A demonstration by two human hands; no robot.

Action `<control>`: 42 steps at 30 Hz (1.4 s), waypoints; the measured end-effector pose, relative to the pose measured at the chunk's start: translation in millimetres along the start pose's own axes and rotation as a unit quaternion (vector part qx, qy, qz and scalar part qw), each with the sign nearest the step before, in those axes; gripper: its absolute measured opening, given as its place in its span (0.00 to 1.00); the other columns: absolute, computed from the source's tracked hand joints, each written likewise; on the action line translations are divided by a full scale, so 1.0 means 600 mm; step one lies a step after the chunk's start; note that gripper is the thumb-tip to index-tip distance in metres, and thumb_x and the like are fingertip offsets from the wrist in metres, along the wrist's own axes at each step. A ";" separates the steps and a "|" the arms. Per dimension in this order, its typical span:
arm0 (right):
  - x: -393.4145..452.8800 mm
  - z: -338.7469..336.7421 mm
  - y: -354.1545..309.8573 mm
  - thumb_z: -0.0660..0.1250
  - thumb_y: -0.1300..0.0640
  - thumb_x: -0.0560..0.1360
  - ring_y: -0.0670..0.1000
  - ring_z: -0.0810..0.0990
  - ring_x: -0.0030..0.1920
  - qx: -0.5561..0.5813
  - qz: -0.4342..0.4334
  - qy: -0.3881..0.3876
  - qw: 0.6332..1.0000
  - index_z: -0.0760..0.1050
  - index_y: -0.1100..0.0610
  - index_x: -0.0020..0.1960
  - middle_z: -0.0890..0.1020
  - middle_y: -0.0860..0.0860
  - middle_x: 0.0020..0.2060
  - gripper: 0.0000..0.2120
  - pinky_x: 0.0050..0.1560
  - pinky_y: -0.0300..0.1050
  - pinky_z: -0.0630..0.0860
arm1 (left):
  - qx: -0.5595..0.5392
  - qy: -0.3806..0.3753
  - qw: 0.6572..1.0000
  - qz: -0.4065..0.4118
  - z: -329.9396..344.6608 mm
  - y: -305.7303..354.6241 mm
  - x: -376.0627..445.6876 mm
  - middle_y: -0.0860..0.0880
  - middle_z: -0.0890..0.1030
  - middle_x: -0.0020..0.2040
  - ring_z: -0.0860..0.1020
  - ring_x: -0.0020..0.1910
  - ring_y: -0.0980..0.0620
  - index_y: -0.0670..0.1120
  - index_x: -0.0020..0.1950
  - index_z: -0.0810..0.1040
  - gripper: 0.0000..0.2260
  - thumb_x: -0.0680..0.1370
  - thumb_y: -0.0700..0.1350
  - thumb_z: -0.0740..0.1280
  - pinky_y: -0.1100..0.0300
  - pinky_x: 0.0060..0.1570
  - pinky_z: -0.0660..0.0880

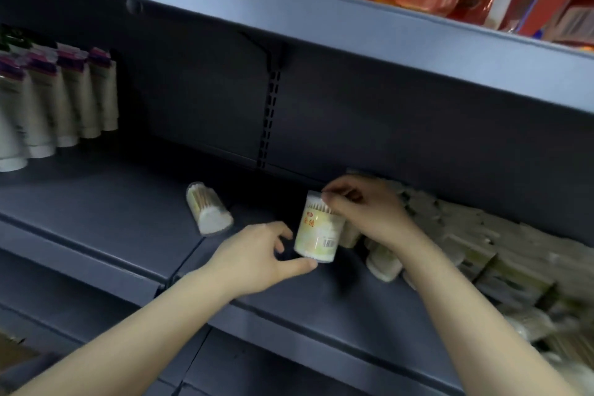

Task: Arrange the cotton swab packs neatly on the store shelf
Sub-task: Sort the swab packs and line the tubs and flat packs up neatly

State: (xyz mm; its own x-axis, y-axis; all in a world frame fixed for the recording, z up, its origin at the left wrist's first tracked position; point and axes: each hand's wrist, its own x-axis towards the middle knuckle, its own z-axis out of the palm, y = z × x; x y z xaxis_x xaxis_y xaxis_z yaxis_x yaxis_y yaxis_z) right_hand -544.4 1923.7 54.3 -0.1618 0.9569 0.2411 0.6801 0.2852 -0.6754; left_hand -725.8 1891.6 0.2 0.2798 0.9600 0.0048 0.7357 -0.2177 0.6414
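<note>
Pack (318, 230) on the shelf (321, 305), long axis running 12 to 6, slightly tilted; right hand (363, 212) fingers pinch its top, left hand (257, 254) fingers curl, thumb at its base.

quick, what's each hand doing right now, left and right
Left hand: thumb and fingers curled at the base of the cotton swab tub; contact beyond the thumb tip cannot be told.
Right hand: pinching the tub's top rim.
</note>
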 end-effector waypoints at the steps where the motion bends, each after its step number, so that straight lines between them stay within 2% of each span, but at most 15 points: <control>1: -0.003 -0.007 0.004 0.68 0.53 0.72 0.38 0.77 0.40 -0.002 0.001 0.004 1.000 0.78 0.47 0.43 0.81 0.41 0.40 0.02 0.37 0.30 0.72 | -0.012 -0.003 1.000 0.008 0.008 0.007 0.004 0.60 0.75 0.46 0.76 0.46 0.60 0.56 0.58 0.74 0.26 0.66 0.69 0.66 0.57 0.50 0.77; 3: -0.008 -0.022 0.011 0.68 0.53 0.71 0.40 0.78 0.42 -0.007 0.002 0.011 1.000 0.78 0.45 0.42 0.81 0.40 0.40 0.03 0.45 0.34 0.72 | -0.040 -0.005 0.999 0.022 0.023 0.019 0.013 0.59 0.77 0.44 0.76 0.44 0.61 0.56 0.52 0.75 0.22 0.66 0.68 0.67 0.57 0.48 0.77; 5: -0.013 -0.034 0.017 0.68 0.53 0.72 0.40 0.78 0.44 -0.011 0.000 0.014 1.000 0.76 0.43 0.39 0.80 0.39 0.39 0.05 0.48 0.37 0.73 | -0.068 -0.003 0.997 0.031 0.035 0.031 0.019 0.58 0.78 0.41 0.77 0.41 0.61 0.55 0.47 0.75 0.18 0.66 0.66 0.68 0.56 0.47 0.77; 9: -0.021 -0.053 0.029 0.66 0.56 0.73 0.31 0.75 0.38 -0.021 -0.005 0.017 1.000 0.76 0.47 0.41 0.77 0.36 0.37 0.04 0.40 0.24 0.67 | -0.087 0.000 0.995 0.040 0.050 0.051 0.026 0.57 0.79 0.39 0.77 0.39 0.61 0.54 0.44 0.76 0.17 0.66 0.65 0.69 0.55 0.45 0.78; 14: -0.028 -0.064 0.039 0.65 0.56 0.75 0.31 0.75 0.38 -0.022 -0.009 0.016 1.000 0.76 0.47 0.42 0.77 0.36 0.38 0.05 0.39 0.23 0.67 | -0.085 -0.007 0.996 0.042 0.058 0.066 0.030 0.57 0.79 0.38 0.77 0.37 0.60 0.52 0.42 0.77 0.19 0.65 0.66 0.69 0.53 0.44 0.78; 18: -0.032 -0.066 0.040 0.65 0.56 0.75 0.28 0.74 0.37 -0.009 -0.012 0.014 1.000 0.76 0.47 0.43 0.77 0.36 0.38 0.05 0.39 0.22 0.67 | -0.084 -0.005 0.996 0.037 0.061 0.067 0.031 0.58 0.79 0.41 0.77 0.40 0.59 0.53 0.44 0.75 0.18 0.66 0.65 0.70 0.52 0.47 0.78; 23: -0.034 -0.063 0.037 0.67 0.56 0.73 0.30 0.75 0.41 0.006 -0.024 0.003 1.000 0.77 0.44 0.43 0.78 0.36 0.40 0.07 0.41 0.22 0.69 | -0.105 0.017 0.994 0.033 0.065 0.070 0.036 0.59 0.77 0.44 0.76 0.44 0.62 0.53 0.50 0.73 0.18 0.66 0.59 0.72 0.54 0.50 0.76; 26: -0.037 -0.062 0.039 0.68 0.55 0.72 0.31 0.74 0.43 -0.016 -0.032 -0.001 0.999 0.78 0.45 0.46 0.77 0.36 0.42 0.06 0.41 0.23 0.68 | -0.113 0.038 0.993 0.025 0.072 0.067 0.045 0.56 0.77 0.47 0.76 0.46 0.59 0.52 0.51 0.73 0.18 0.66 0.56 0.73 0.54 0.50 0.76; 32: -0.046 -0.059 0.051 0.69 0.57 0.69 0.36 0.76 0.47 -0.049 -0.044 -0.033 0.997 0.77 0.46 0.51 0.77 0.38 0.46 0.12 0.46 0.28 0.70 | -0.084 0.071 0.994 0.023 0.094 0.056 0.061 0.52 0.74 0.49 0.74 0.50 0.53 0.49 0.52 0.73 0.20 0.65 0.55 0.73 0.52 0.49 0.75; 35: -0.045 -0.061 0.060 0.67 0.60 0.72 0.32 0.74 0.47 -0.038 -0.034 -0.017 0.999 0.77 0.49 0.52 0.76 0.36 0.45 0.11 0.46 0.24 0.68 | -0.080 0.071 0.994 0.016 0.107 0.048 0.066 0.52 0.75 0.50 0.74 0.51 0.52 0.49 0.52 0.73 0.20 0.66 0.56 0.73 0.52 0.49 0.75; 36: -0.045 -0.063 0.065 0.66 0.60 0.72 0.32 0.75 0.47 -0.031 -0.025 -0.004 0.999 0.77 0.50 0.53 0.76 0.37 0.46 0.11 0.48 0.25 0.69 | -0.081 0.069 0.994 0.013 0.111 0.045 0.067 0.52 0.75 0.50 0.74 0.51 0.52 0.50 0.52 0.73 0.20 0.66 0.56 0.73 0.51 0.49 0.75; 39: -0.048 -0.072 0.078 0.65 0.60 0.74 0.40 0.76 0.52 -0.041 -0.006 0.025 0.999 0.77 0.50 0.54 0.78 0.42 0.50 0.11 0.55 0.37 0.72 | -0.087 0.070 0.994 0.006 0.124 0.035 0.069 0.52 0.75 0.50 0.74 0.53 0.51 0.50 0.53 0.73 0.20 0.66 0.55 0.74 0.51 0.51 0.75; 42: -0.047 -0.080 0.089 0.64 0.59 0.75 0.42 0.76 0.54 -0.044 -0.003 0.028 0.999 0.77 0.50 0.54 0.78 0.42 0.51 0.10 0.57 0.38 0.71 | -0.075 0.078 0.994 0.015 0.133 0.032 0.068 0.52 0.75 0.52 0.72 0.55 0.51 0.50 0.54 0.73 0.20 0.67 0.55 0.73 0.53 0.54 0.73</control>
State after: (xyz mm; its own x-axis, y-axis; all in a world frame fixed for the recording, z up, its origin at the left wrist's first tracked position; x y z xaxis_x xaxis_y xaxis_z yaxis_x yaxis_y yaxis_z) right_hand -469.3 1909.4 44.9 -0.1276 0.9498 0.2858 0.7402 0.2830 -0.6099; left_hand -650.9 1912.6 -48.3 0.1928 0.9717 0.1364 0.6254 -0.2288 0.7460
